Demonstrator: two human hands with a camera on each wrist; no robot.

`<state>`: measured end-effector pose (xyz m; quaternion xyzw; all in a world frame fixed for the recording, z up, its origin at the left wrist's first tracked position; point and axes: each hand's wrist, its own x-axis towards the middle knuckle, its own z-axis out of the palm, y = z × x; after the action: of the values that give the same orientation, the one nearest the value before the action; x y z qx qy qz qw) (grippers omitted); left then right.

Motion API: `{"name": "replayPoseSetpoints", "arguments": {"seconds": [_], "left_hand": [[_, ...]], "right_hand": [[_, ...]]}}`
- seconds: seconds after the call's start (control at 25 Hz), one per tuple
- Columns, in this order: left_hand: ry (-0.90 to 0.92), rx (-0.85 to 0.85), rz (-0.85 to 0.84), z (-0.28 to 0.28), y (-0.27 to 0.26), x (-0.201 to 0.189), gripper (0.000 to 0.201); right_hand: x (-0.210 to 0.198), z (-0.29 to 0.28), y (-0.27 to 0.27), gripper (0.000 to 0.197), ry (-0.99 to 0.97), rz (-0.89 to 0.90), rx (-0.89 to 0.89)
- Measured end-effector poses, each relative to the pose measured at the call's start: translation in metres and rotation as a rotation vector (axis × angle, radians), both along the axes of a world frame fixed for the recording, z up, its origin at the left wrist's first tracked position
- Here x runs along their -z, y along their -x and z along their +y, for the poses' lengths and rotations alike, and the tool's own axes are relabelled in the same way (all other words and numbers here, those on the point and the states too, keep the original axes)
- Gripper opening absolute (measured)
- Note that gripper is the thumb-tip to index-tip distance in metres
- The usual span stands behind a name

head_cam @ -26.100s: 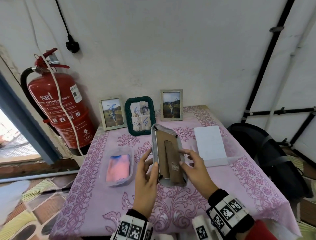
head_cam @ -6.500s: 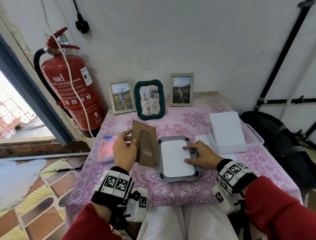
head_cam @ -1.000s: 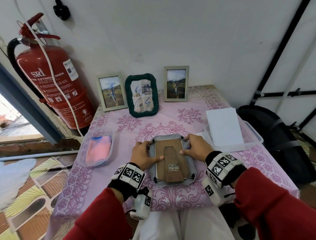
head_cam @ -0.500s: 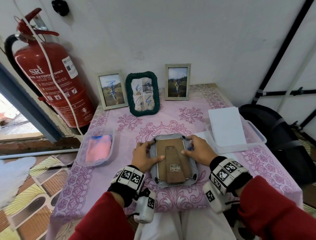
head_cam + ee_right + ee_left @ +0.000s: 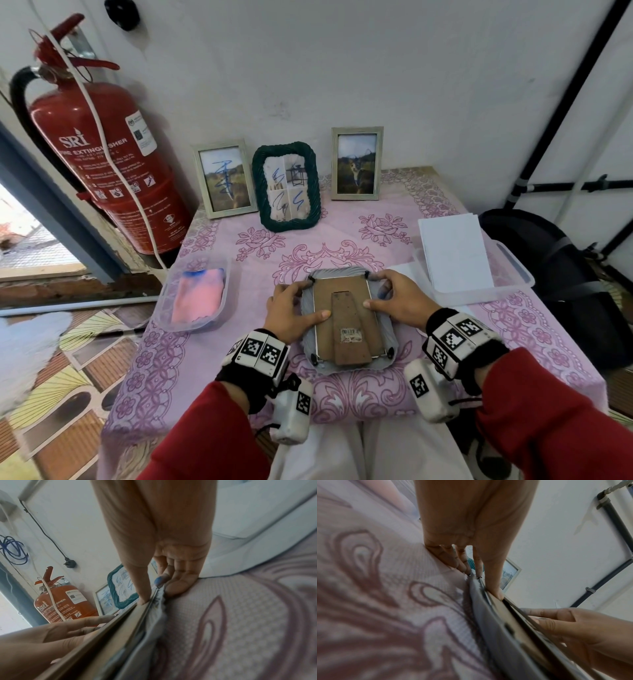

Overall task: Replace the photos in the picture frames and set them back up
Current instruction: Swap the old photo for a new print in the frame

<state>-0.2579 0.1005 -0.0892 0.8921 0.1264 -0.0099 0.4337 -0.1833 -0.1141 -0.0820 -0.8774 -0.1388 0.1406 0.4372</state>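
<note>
A grey picture frame [image 5: 385, 346] lies face down on the pink tablecloth [image 5: 342, 246] in front of me. Its brown backing board [image 5: 340, 291] with the folded stand [image 5: 346, 329] faces up. My left hand [image 5: 294, 305] holds the frame's upper left edge, thumb flat on the backing and fingers at the top left corner. My right hand [image 5: 387, 294] mirrors it at the upper right. In the left wrist view the left hand [image 5: 471, 561] has its thumb on the board and its fingertips at the grey frame [image 5: 488, 615] edge. The right hand [image 5: 163, 574] pinches the frame [image 5: 154, 615] likewise.
Three frames stand at the wall: a pale one [image 5: 224, 178], a green rope one [image 5: 286, 185], another pale one [image 5: 356, 164]. A clear tub [image 5: 164, 301] holds a pink cloth on the left. Another tub [image 5: 513, 277] with white sheets [image 5: 452, 253] sits right. A fire extinguisher [image 5: 102, 154] stands at left, a black bag [image 5: 565, 274] at right.
Since 6.5 s ago the brown backing has gone back onto the frame, covering the white sheet. Over the last second both hands stay at the top corners, barely shifting.
</note>
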Motion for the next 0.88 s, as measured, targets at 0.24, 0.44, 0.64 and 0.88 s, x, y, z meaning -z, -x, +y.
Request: {"name": "replayPoseSetpoints", "arguments": {"seconds": [0.24, 0.44, 0.64, 0.88], "left_hand": [[-0.02, 0.009, 0.004, 0.0, 0.0012, -0.0011, 0.069], [-0.052, 0.011, 0.014, -0.0007, 0.0002, -0.0018, 0.069], [-0.041, 0.007, 0.004, -0.0007, 0.0003, -0.0016, 0.068], [-0.063, 0.028, 0.009, 0.0009, -0.0012, -0.0005, 0.067]], "right_hand": [[-0.0004, 0.002, -0.0001, 0.053, 0.043, -0.042, -0.05], [0.001, 0.0006, -0.0019, 0.059, 0.047, -0.026, -0.052], [0.0027, -0.0004, -0.0042, 0.059, 0.029, -0.025, -0.062], [0.0026, -0.0013, -0.0053, 0.058, 0.048, -0.059, -0.096]]}}
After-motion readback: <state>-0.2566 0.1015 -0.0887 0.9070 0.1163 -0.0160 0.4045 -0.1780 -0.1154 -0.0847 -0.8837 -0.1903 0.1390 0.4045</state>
